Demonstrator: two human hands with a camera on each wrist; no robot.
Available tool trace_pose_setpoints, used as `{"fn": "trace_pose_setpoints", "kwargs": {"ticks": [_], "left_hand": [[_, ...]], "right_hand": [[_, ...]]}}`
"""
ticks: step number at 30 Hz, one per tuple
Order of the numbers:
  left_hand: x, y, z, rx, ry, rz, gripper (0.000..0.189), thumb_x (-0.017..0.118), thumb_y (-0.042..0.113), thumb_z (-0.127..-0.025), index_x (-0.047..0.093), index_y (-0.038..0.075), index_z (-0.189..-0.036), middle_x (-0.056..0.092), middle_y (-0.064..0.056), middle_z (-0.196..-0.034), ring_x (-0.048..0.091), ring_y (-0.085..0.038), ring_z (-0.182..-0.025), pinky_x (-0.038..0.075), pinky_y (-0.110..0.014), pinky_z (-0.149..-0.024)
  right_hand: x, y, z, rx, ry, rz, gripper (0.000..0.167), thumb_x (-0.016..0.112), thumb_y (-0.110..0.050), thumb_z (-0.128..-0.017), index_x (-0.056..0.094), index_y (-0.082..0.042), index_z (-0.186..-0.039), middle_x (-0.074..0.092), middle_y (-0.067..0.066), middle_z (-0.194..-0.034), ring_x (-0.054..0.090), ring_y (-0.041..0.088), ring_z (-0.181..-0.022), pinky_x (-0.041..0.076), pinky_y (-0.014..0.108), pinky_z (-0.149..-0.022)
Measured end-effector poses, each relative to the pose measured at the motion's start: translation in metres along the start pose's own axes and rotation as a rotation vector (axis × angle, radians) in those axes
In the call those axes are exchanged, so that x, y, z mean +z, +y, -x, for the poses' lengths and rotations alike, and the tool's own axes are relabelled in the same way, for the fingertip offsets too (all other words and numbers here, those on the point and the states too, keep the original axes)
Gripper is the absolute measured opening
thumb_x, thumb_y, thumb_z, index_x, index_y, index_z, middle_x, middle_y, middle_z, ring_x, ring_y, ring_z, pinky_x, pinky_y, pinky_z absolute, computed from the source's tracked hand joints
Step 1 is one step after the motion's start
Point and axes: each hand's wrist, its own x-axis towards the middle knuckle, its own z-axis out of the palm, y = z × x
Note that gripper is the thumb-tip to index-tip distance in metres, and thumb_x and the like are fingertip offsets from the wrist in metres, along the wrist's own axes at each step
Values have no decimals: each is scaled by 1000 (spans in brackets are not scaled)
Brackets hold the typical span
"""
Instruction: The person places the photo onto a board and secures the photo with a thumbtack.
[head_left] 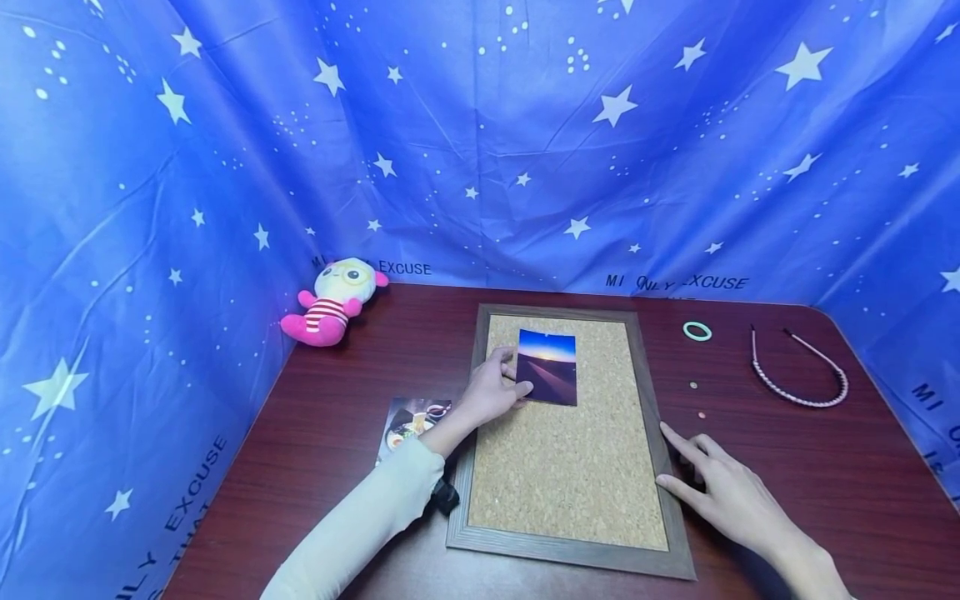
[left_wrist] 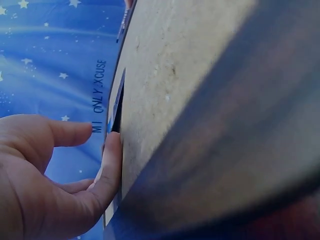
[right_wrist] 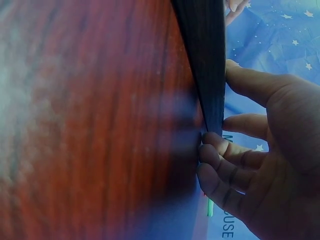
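Observation:
A sunset photo (head_left: pixel 547 367) lies over the upper part of a framed cork board (head_left: pixel 570 492). My left hand (head_left: pixel 491 387) reaches in from the board's left side to the photo's lower-left corner. In the left wrist view, a fingertip (left_wrist: pixel 113 145) touches the photo's edge, which tilts slightly off the cork, while the thumb (left_wrist: pixel 75 134) stands apart from it. My right hand (head_left: pixel 720 483) rests against the wooden frame's right side, thumb and index finger extended to it. The right wrist view shows the remaining fingers (right_wrist: pixel 220 182) bent beside the frame's lower edge (right_wrist: pixel 212 75).
A food photo (head_left: pixel 401 421) lies left of the board, partly behind the left arm. A pink and white plush toy (head_left: pixel 333 304) sits at the back left. To the right are a mint green ring (head_left: pixel 697 332), two tiny round pieces (head_left: pixel 693 385) and a headband (head_left: pixel 813 403). Starry blue curtains surround the table.

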Motion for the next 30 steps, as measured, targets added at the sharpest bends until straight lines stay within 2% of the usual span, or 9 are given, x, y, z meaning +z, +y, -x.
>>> {"fn": "trace_pose_setpoints", "kwargs": {"ticks": [6,15,17,20,22,24,27,29,30], "left_hand": [[-7,-2,9,57,13,-209,67,84,8,-96,56,-2,-156,72,-15,-122,74,-21,-95,63,-34,-85],[-7,-5,14,106,-13,-260,62,83,9,-97,59,-3,-152,71,-14,-123,71,-19,-97,61,-35,-87],[-9,-10,12,162,-8,-290,60,84,9,-96,61,-3,-150,69,-13,-121,70,-20,-98,61,-36,-87],[-10,-30,1,278,14,-400,57,86,14,-94,66,3,-147,68,-11,-127,67,-24,-109,58,-41,-97],[-11,-45,-8,358,26,-485,57,88,19,-94,68,8,-146,66,-10,-137,63,-29,-121,54,-46,-106],[-14,-50,-11,416,9,-600,58,88,23,-95,68,12,-149,63,-9,-149,57,-33,-133,49,-50,-113],[-20,-57,-18,471,-32,-625,61,88,26,-96,67,13,-152,57,-10,-162,52,-38,-141,45,-54,-119],[-25,-56,-20,494,-65,-638,63,87,29,-97,66,13,-154,53,-9,-167,52,-36,-140,45,-52,-118],[-26,-62,-26,495,-80,-594,64,87,31,-96,65,15,-155,52,-8,-169,51,-35,-140,44,-53,-118]], "right_hand": [[0,1,0,-12,9,-1,73,92,-29,-91,64,-6,-154,52,-8,-99,36,-6,-68,38,26,-57],[0,1,0,-14,7,-2,73,92,-28,-91,65,-6,-154,53,-8,-100,37,-6,-69,39,26,-58],[-1,1,-1,-26,13,-5,73,94,-27,-89,66,-4,-152,54,-8,-99,40,-6,-70,42,27,-59],[-4,2,-3,-27,19,-8,69,94,-24,-88,68,-3,-149,56,-10,-95,46,-4,-72,46,30,-60],[-6,3,-6,-18,27,-2,65,94,-23,-88,70,-3,-146,59,-11,-93,51,-3,-73,48,32,-61],[-8,5,-8,2,40,5,59,93,-22,-89,73,-4,-142,60,-14,-90,53,-3,-74,49,33,-62],[-12,11,-13,37,80,-18,47,92,-17,-90,76,-5,-132,64,-16,-86,55,-5,-72,50,33,-63],[-15,16,-17,75,113,-42,38,92,-13,-90,77,-6,-124,66,-16,-84,56,-7,-71,49,32,-62],[-16,19,-18,103,133,-56,35,92,-11,-89,77,-7,-119,67,-15,-83,57,-8,-71,49,30,-63]]}}
